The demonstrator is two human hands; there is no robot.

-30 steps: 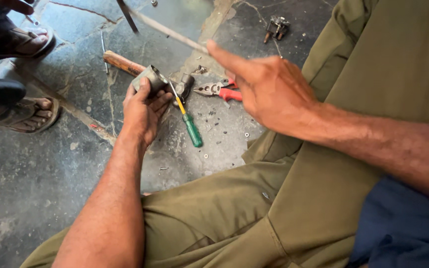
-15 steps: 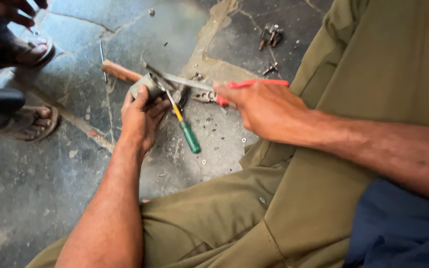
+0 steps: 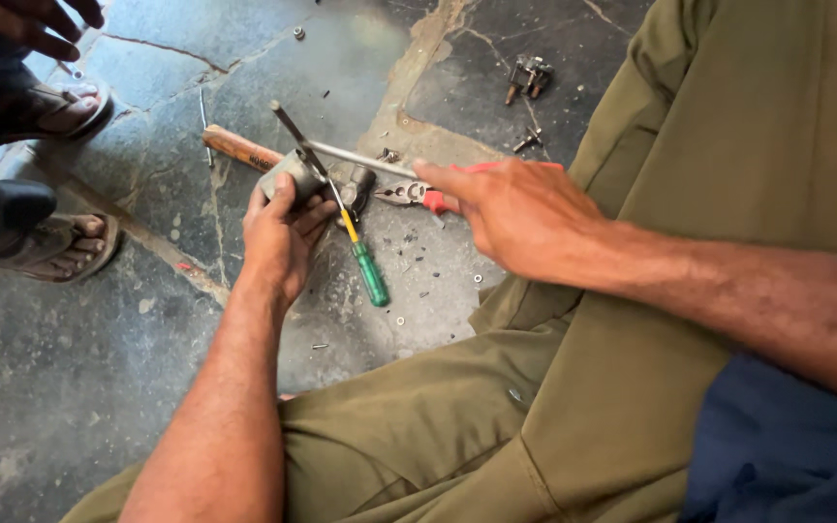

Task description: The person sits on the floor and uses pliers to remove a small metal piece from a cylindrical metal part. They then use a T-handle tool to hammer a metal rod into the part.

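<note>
Grey metal part [image 3: 294, 174], small and blocky, held in left hand [image 3: 278, 237] just above stone floor [image 3: 99, 387]; fingers curled round its near side, thumb pressed on top, grip closed on it, probably to keep it steady off the ground while worked on; part sits at upper centre of view, just beside a dark second casting [image 3: 356, 182] that looks to touch it. Thin metal rod [image 3: 360, 160] laid across the part's top, long axis running left to right, near end towards right hand [image 3: 511, 213], far end over the part; a second thin strip [image 3: 288, 126] slants up and away from the part to upper left. Right hand extended, index finger stretched out towards rod, remaining fingers loosely bent; cannot tell whether fingertip pinches rod or merely touches it. Red-handled pliers [image 3: 418, 196] lying on floor under that hand, jaws towards the part, handles partly hidden. Screwdriver [image 3: 365, 261] with yellow-and-green handle on floor, tip up under the part, handle pointing down-right towards knees; kept within easy reach, by the look of it. Wooden hammer handle [image 3: 239, 147] behind left hand, lying diagonally. Loose screws and washers [image 3: 438, 291] scattered nearby; small fittings [image 3: 527, 76] well apart at top. Sandalled foot [image 3: 55, 247] of another person at left edge.
</note>
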